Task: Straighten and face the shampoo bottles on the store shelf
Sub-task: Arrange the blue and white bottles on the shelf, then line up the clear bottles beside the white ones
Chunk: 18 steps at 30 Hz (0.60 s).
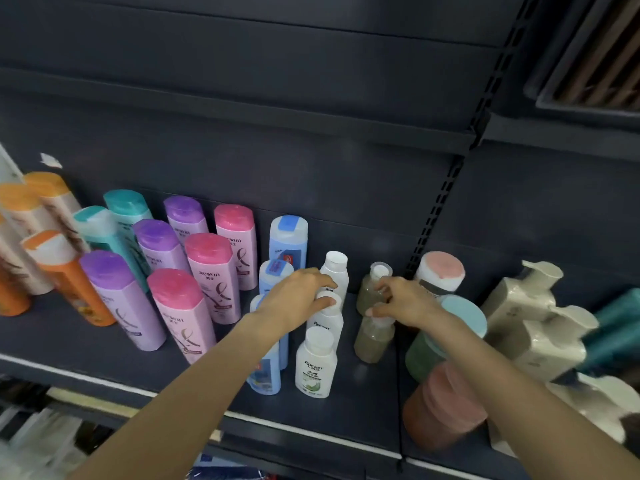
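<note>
- The forearms reached in from the bottom edge, nearest the camera.
- Left hand (296,296): fingers curled over the cap of the middle white bottle (325,318), likely to turn its label forward.
- Right hand (401,301): fingertips pinched the cap of a greenish bottle (374,337), likely aligning its row.
- Both bottles stood mid-shelf (363,410), beside the blue bottles (288,242).

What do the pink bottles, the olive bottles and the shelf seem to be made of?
Pink bottles: opaque plastic, probably; smooth, with soft glare on the caps.
Olive bottles: clear or translucent plastic, it seems; the greenish contents show through the wall.
Shelf: likely painted metal; dark, matt, with a slotted upright behind.
</note>
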Available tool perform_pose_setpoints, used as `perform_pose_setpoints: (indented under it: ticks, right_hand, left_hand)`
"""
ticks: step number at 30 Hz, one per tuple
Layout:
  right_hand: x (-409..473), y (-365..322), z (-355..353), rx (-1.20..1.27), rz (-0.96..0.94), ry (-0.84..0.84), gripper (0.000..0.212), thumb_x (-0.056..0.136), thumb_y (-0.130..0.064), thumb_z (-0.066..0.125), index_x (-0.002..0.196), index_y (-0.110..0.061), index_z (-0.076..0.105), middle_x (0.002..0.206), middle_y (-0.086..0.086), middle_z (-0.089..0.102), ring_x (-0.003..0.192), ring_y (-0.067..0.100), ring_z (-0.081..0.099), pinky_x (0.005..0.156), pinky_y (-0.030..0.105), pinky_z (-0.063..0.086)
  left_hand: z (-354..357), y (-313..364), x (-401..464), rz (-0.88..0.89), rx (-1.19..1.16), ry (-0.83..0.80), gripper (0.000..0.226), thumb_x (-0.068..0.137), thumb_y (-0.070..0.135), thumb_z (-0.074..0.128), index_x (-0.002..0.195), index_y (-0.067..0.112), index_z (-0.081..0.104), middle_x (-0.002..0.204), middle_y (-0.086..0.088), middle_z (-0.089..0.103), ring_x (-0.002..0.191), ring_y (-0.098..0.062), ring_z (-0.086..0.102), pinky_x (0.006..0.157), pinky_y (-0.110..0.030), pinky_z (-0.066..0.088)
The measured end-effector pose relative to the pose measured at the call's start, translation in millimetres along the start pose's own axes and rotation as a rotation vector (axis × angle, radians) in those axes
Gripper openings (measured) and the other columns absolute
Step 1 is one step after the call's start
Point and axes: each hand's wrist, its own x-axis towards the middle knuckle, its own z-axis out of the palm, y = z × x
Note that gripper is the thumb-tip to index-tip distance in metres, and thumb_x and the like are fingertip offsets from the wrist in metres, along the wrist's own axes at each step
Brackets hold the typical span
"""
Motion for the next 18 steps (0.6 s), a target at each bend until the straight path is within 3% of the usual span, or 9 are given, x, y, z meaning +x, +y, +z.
perform_pose_setpoints:
  ticks: [3,9,13,18]
  right_hand:
    - [-4.9,0.1,7.6,-0.068,0.02,-0.035,0.06,0.077,-0.031,0.075,0.129,-0.015,0.05,0.122,0.008,0.057,0.108,0.023,0.057,0.076,0.024,0.04]
    - [-13.0,-6.8,14.2,-0.14,0.068,0.097,0.03,0.08,-0.021,0.069,0.103,-0.007,0.059,0.103,0.011,0.062,0.096,0.026,0.062,0.074,0.031,0.048]
    - [-31.0,-4.0,0.8,0.022,0.036,0.212,0.026,0.076,-0.019,0.071,0.101,-0.013,0.066,0.094,0.002,0.064,0.09,0.018,0.059,0.069,0.023,0.04]
    - [-69.3,-8.8,-34.8,0.362,-0.033,0.476,0.024,0.076,-0.016,0.073,0.1,-0.017,0.071,0.096,-0.006,0.067,0.09,0.007,0.058,0.068,0.009,0.039]
  left_hand:
    - [1.6,0.2,2.4,0.03,0.009,-0.009,0.026,0.091,0.028,0.058,0.115,0.019,0.065,0.114,-0.002,0.062,0.105,-0.02,0.057,0.091,-0.034,0.046]
    - [1.6,3.1,3.7,0.009,0.004,-0.026,0.022,0.09,0.029,0.059,0.109,0.018,0.065,0.111,-0.004,0.065,0.097,-0.021,0.06,0.087,-0.033,0.049]
    - [-2.5,10.2,-0.3,-0.015,0.015,-0.011,0.027,0.093,0.028,0.056,0.116,0.016,0.061,0.116,-0.005,0.06,0.103,-0.022,0.057,0.088,-0.033,0.047]
    - [-12.4,25.3,-6.3,0.008,-0.13,0.142,0.027,0.091,0.022,0.059,0.117,0.015,0.062,0.112,-0.004,0.058,0.1,-0.019,0.058,0.089,-0.034,0.048]
